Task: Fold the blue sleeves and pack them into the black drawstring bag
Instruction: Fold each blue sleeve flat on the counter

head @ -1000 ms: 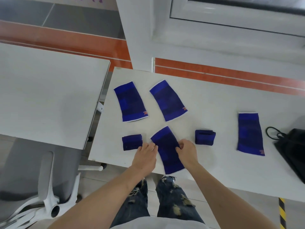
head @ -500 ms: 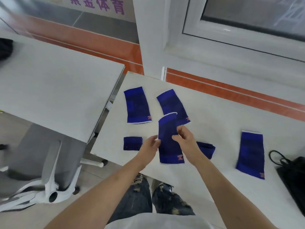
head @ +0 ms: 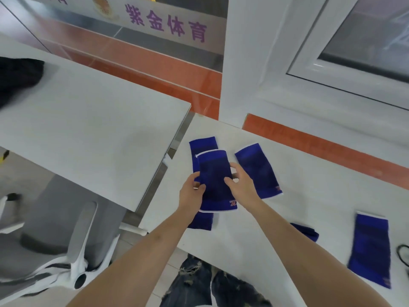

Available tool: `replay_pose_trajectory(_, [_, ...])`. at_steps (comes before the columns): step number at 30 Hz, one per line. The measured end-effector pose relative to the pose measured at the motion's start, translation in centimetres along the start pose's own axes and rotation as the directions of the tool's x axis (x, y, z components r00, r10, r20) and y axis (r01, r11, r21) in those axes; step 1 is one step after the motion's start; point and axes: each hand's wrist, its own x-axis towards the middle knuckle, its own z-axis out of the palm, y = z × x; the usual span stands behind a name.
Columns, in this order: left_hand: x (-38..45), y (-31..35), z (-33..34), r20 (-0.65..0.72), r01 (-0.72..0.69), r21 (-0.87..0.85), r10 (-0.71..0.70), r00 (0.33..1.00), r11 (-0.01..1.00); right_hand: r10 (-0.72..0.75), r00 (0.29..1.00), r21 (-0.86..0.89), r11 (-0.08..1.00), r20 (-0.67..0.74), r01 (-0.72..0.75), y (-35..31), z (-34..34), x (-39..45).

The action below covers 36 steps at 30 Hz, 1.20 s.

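Both hands pinch one blue sleeve [head: 215, 180] lifted off my table [head: 298, 185], left hand [head: 191, 193] clamped on its left edge, right hand [head: 240, 183] on its right, likely squaring it for folding; bag's drawstring [head: 401, 254] lies far right of my fingers.

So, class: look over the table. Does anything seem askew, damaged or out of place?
Nothing looks damaged or spilled. The flat sleeves on the table lie at mixed angles: the sleeve right of the hands slants. Both hands, left and right, hold another sleeve above the table.
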Motion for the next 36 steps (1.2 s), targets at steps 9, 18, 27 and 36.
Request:
replay_pose_trajectory(9, [7.1,0.7,-1.4,-0.005,-0.006,0.085,0.007,1.0,0.996,-0.077,0.994,-0.238,0.97,-0.074,0.057,-2.5,2.8,6.5])
replay_pose_trajectory(18, [9.8,-1.0,-0.8,-0.009,0.031,0.231,-0.03,1.0,0.972,-0.03,0.99,-0.45,0.892,-0.136,-0.035,-1.0,4.4,8.2])
replay_pose_trajectory(27, [9.5,-1.3,-0.6,-0.042,-0.089,0.316,0.107,0.993,0.945,-0.103,0.972,-0.422,0.907,-0.212,0.004,-0.5,5.2,7.9])
replay_pose_trajectory(36, [10.3,-1.4,-0.1,-0.097,-0.05,0.292,0.082,0.992,0.955,-0.024,0.971,-0.392,0.917,-0.239,-0.074,-0.7,5.3,8.2])
